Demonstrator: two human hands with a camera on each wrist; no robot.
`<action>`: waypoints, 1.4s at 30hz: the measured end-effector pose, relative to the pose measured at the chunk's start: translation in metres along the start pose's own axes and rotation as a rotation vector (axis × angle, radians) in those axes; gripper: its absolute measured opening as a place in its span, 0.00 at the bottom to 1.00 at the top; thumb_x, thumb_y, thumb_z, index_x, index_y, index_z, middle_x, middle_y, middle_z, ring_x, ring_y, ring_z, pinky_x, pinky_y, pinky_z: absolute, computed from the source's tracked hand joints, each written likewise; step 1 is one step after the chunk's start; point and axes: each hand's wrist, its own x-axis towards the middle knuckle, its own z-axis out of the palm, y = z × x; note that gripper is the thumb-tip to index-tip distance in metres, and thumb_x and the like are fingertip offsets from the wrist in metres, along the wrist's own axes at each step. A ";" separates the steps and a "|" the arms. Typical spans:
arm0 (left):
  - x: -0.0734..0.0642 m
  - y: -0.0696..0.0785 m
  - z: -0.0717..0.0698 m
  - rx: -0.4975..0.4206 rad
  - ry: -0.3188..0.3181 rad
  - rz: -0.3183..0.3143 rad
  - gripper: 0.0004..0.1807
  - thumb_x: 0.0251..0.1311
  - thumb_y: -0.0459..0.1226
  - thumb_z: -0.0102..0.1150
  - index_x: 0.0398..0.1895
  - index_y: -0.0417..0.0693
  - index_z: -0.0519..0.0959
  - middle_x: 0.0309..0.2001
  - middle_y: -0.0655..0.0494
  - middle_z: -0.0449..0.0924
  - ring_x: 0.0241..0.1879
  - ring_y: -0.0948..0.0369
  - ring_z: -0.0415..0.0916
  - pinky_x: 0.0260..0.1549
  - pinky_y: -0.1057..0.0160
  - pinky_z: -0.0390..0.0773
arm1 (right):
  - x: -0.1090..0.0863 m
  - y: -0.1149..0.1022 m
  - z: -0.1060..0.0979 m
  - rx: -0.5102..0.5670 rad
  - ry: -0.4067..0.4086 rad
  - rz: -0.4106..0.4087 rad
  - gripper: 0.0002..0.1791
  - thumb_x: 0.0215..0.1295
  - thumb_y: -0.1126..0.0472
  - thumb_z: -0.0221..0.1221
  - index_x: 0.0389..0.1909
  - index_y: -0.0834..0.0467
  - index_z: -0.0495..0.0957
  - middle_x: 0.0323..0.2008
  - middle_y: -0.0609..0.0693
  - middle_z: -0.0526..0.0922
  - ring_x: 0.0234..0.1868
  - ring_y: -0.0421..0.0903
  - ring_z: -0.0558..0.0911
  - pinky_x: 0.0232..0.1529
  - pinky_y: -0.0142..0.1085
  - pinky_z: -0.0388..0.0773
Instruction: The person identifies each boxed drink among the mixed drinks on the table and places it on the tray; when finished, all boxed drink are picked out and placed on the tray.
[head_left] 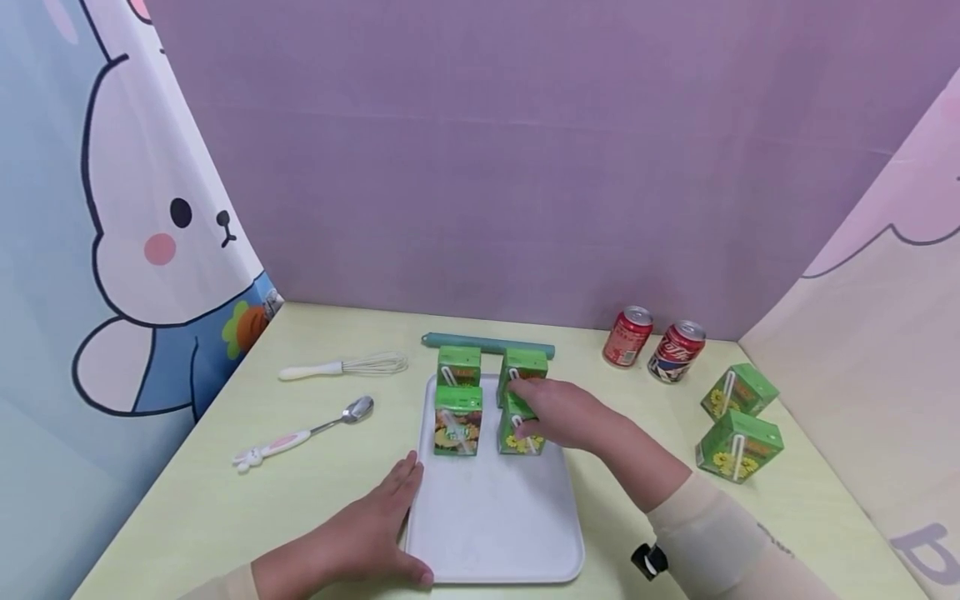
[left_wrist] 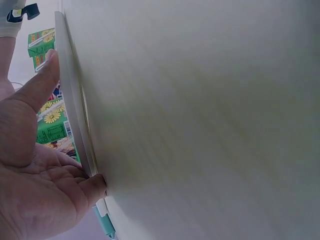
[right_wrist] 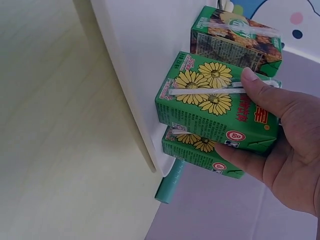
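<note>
A white tray holds several green drink cartons with straws on their fronts, in two short columns at its far half. My right hand grips the near right carton by its upper part. In the right wrist view the thumb presses that carton's flowered front, with the fingers at its side. Behind it stands another flowered carton, and beside it a brown-pictured carton. My left hand rests along the tray's left rim, fingers extended, thumb at the near left corner.
Left of the tray lie a whisk and a rabbit-handled spoon. Behind it is a teal rod. Two red cans, one a cola can, stand at the back right, and two more cartons near the right edge.
</note>
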 end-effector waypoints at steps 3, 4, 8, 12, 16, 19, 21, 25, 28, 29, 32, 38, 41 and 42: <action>0.000 0.000 0.000 0.003 0.002 0.004 0.75 0.30 0.70 0.71 0.78 0.39 0.47 0.79 0.44 0.39 0.76 0.44 0.45 0.66 0.38 0.63 | -0.001 0.001 0.002 0.017 0.007 0.005 0.38 0.57 0.45 0.68 0.67 0.51 0.69 0.60 0.49 0.78 0.57 0.47 0.79 0.56 0.45 0.78; 0.000 0.000 -0.001 0.005 0.001 0.004 0.75 0.31 0.70 0.71 0.78 0.39 0.47 0.79 0.44 0.39 0.76 0.44 0.45 0.65 0.39 0.63 | -0.001 0.002 0.002 0.023 0.011 0.002 0.38 0.58 0.45 0.67 0.68 0.51 0.68 0.60 0.49 0.78 0.58 0.47 0.78 0.57 0.45 0.78; 0.000 0.001 -0.002 0.004 -0.010 -0.001 0.75 0.31 0.70 0.71 0.78 0.39 0.47 0.79 0.44 0.38 0.76 0.44 0.45 0.65 0.38 0.63 | -0.003 0.005 0.003 0.079 0.021 -0.004 0.42 0.57 0.43 0.67 0.71 0.50 0.64 0.65 0.51 0.74 0.64 0.49 0.74 0.61 0.47 0.75; 0.000 0.002 -0.003 -0.003 -0.009 0.000 0.74 0.32 0.70 0.71 0.78 0.39 0.47 0.79 0.44 0.38 0.77 0.44 0.44 0.66 0.39 0.61 | -0.009 0.013 -0.003 0.169 0.054 0.008 0.48 0.54 0.40 0.68 0.74 0.48 0.60 0.70 0.50 0.69 0.70 0.50 0.68 0.66 0.49 0.70; 0.000 0.003 -0.004 -0.005 -0.001 0.007 0.75 0.31 0.70 0.71 0.77 0.38 0.47 0.79 0.43 0.38 0.77 0.44 0.43 0.67 0.39 0.60 | -0.023 0.028 -0.015 0.220 0.127 0.011 0.49 0.53 0.36 0.68 0.73 0.48 0.60 0.68 0.49 0.71 0.69 0.50 0.69 0.66 0.50 0.70; 0.000 0.002 -0.004 -0.003 -0.004 0.006 0.75 0.31 0.70 0.71 0.77 0.38 0.47 0.79 0.43 0.38 0.77 0.43 0.43 0.66 0.38 0.61 | -0.038 0.043 -0.024 0.227 0.186 0.026 0.48 0.54 0.35 0.66 0.73 0.49 0.61 0.65 0.50 0.73 0.66 0.51 0.72 0.64 0.52 0.72; 0.000 0.001 -0.003 0.000 -0.009 0.005 0.75 0.32 0.70 0.71 0.77 0.38 0.47 0.79 0.43 0.38 0.76 0.43 0.44 0.66 0.38 0.62 | -0.049 0.054 -0.029 0.226 0.226 0.042 0.47 0.55 0.36 0.66 0.72 0.51 0.62 0.65 0.52 0.74 0.66 0.53 0.73 0.63 0.54 0.72; 0.001 0.000 -0.003 -0.004 -0.016 0.005 0.74 0.32 0.70 0.71 0.77 0.38 0.47 0.79 0.43 0.38 0.77 0.43 0.44 0.66 0.38 0.62 | -0.074 0.077 -0.038 0.209 0.287 0.090 0.44 0.57 0.40 0.67 0.71 0.54 0.63 0.65 0.55 0.73 0.66 0.57 0.72 0.63 0.57 0.70; 0.001 -0.001 -0.002 -0.004 -0.017 0.009 0.74 0.32 0.70 0.70 0.77 0.38 0.47 0.79 0.43 0.38 0.77 0.45 0.43 0.66 0.39 0.62 | -0.093 0.095 -0.044 0.187 0.318 0.134 0.46 0.57 0.38 0.66 0.71 0.56 0.62 0.65 0.57 0.72 0.66 0.60 0.70 0.63 0.60 0.69; 0.001 -0.001 -0.002 -0.003 -0.015 0.011 0.74 0.33 0.70 0.70 0.77 0.38 0.47 0.79 0.43 0.38 0.77 0.45 0.43 0.66 0.39 0.62 | -0.099 0.101 -0.046 0.180 0.328 0.145 0.47 0.58 0.37 0.65 0.71 0.57 0.62 0.66 0.58 0.71 0.66 0.61 0.69 0.63 0.61 0.68; 0.001 -0.002 -0.001 0.003 -0.014 0.014 0.74 0.33 0.71 0.69 0.77 0.37 0.47 0.79 0.43 0.38 0.77 0.46 0.43 0.66 0.40 0.62 | -0.117 0.121 -0.048 0.165 0.335 0.186 0.51 0.57 0.32 0.61 0.71 0.61 0.61 0.66 0.63 0.69 0.66 0.66 0.67 0.62 0.64 0.66; 0.001 -0.002 -0.001 0.007 -0.018 0.017 0.74 0.33 0.70 0.70 0.77 0.37 0.47 0.79 0.43 0.39 0.77 0.45 0.43 0.67 0.40 0.61 | -0.145 0.160 -0.038 0.159 0.298 0.274 0.53 0.59 0.33 0.61 0.70 0.69 0.58 0.67 0.71 0.64 0.66 0.72 0.61 0.61 0.69 0.59; 0.001 -0.002 0.000 0.009 -0.019 0.020 0.74 0.34 0.70 0.70 0.77 0.37 0.47 0.79 0.43 0.38 0.77 0.45 0.42 0.67 0.40 0.61 | -0.155 0.177 -0.028 0.152 0.267 0.308 0.54 0.59 0.33 0.61 0.70 0.71 0.58 0.66 0.74 0.63 0.65 0.75 0.60 0.60 0.71 0.58; 0.001 -0.002 0.000 0.009 -0.019 0.021 0.74 0.34 0.70 0.70 0.77 0.37 0.47 0.79 0.43 0.38 0.77 0.45 0.43 0.67 0.40 0.61 | -0.158 0.182 -0.025 0.153 0.259 0.312 0.53 0.58 0.34 0.62 0.69 0.72 0.58 0.66 0.75 0.63 0.64 0.76 0.61 0.60 0.71 0.59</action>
